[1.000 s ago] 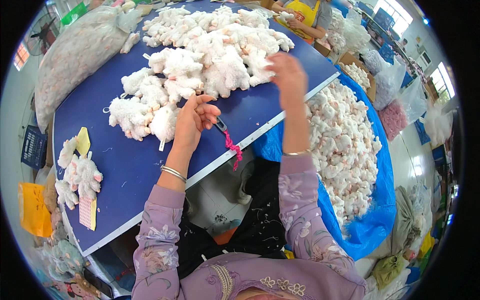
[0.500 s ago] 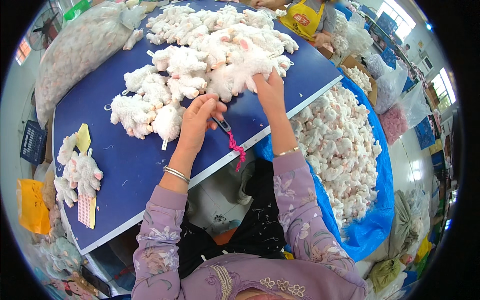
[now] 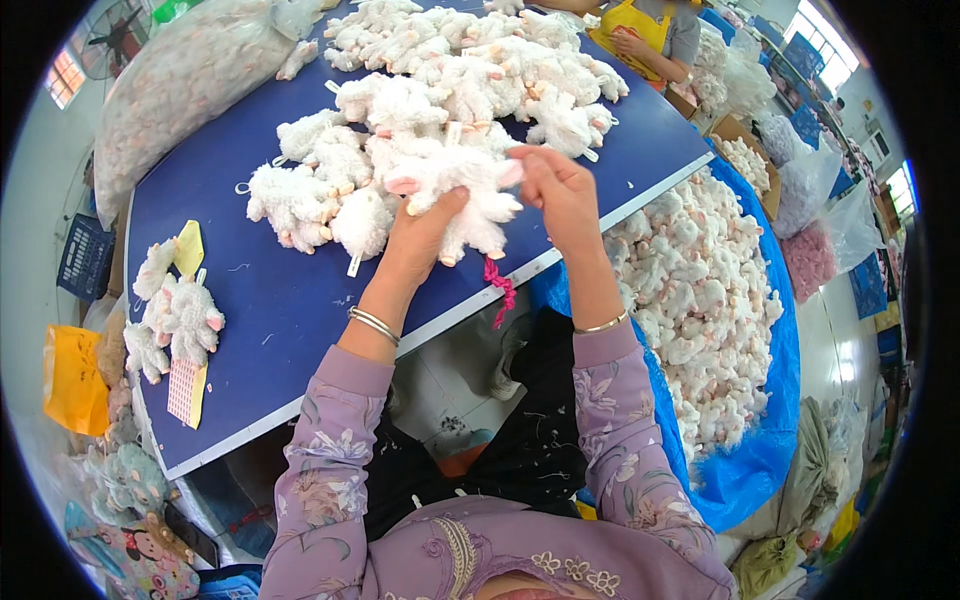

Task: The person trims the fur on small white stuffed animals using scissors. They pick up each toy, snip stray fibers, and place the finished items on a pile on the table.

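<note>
A white fluffy plush toy (image 3: 462,178) with pink ears is held up over the near part of the blue table (image 3: 300,330). My left hand (image 3: 425,230) grips its body from the left, thumb on top. At the toy's right ear, the fingers of my right hand (image 3: 562,198) are pinched together. A knotted pink cord (image 3: 498,285) hangs below the toy over the table edge; the thread snips it was attached to are hidden now. Behind my hands lies a pile of similar plush toys (image 3: 400,105), some with white tags or loops.
At left, a few plush toys (image 3: 190,315) lie by a sheet of pink stickers (image 3: 183,390). A big clear bag of toys (image 3: 190,90) rests at the back left. On my right stands a blue sack (image 3: 745,480) full of plush pieces. A person in a yellow apron (image 3: 635,35) is across the table.
My left hand has taken hold of one plush toy and brought it nearer; the snips it held have gone out of sight. My right hand has moved from the pile to the toy's ear.
</note>
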`<state>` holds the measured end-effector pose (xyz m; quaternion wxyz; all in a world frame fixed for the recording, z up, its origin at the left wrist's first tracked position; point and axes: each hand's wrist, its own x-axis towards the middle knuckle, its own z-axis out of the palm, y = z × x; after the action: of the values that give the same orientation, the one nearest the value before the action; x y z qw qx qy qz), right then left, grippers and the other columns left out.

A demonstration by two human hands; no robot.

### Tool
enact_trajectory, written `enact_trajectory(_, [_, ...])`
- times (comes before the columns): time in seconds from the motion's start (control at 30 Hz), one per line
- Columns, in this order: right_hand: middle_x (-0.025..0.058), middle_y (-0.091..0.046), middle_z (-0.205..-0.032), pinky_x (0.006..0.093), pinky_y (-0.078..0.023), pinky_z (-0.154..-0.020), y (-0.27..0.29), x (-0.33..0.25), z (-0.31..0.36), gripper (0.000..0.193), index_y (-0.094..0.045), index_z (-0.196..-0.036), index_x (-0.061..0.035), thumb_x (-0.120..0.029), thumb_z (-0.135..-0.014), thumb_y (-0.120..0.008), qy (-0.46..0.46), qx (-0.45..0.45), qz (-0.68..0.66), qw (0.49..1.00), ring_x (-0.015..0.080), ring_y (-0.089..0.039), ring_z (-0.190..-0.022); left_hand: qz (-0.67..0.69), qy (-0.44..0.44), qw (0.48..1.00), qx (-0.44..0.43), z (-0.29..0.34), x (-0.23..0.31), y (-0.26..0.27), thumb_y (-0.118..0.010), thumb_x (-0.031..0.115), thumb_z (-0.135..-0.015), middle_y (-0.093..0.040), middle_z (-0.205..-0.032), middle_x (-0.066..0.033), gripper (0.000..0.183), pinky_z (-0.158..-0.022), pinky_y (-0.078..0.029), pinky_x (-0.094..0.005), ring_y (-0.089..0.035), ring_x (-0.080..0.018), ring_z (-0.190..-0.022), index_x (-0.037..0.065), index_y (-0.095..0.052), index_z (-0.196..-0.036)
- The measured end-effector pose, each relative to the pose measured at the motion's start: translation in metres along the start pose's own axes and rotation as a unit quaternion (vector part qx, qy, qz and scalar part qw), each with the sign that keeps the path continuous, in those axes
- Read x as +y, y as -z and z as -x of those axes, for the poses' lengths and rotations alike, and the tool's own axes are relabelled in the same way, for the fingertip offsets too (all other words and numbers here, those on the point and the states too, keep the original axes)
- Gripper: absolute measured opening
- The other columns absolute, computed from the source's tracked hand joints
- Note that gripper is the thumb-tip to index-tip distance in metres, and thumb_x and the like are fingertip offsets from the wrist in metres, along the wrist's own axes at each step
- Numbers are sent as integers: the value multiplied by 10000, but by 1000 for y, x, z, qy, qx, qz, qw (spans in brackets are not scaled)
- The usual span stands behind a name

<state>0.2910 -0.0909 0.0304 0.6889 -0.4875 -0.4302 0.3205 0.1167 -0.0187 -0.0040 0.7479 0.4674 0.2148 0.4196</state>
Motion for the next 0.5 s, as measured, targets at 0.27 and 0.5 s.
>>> enact_trajectory(0.27, [25,-624,-770,193,-423,-591,6,0,7,190,-644,-1016,18,-118,-940,-536,16,-49,73,996,63,-522,-647,78,-13,996,47,-7,2,10,-628,151,-898,-625,-1070,-83,356,-696,-535,-303,-641,-175,-904,22,-517,-1210])
enact_trajectory(0.5, [19,-644,-841,199,-449,-609,-21,8,18,207,-586,-1051,15,-41,-853,-611,87,-76,105,988,33,-537,-687,76,2,996,47,-1,4,-7,-614,196,-913,-653,-954,-61,288,-521,-512,-271,-655,-142,-750,43,-546,-1146])
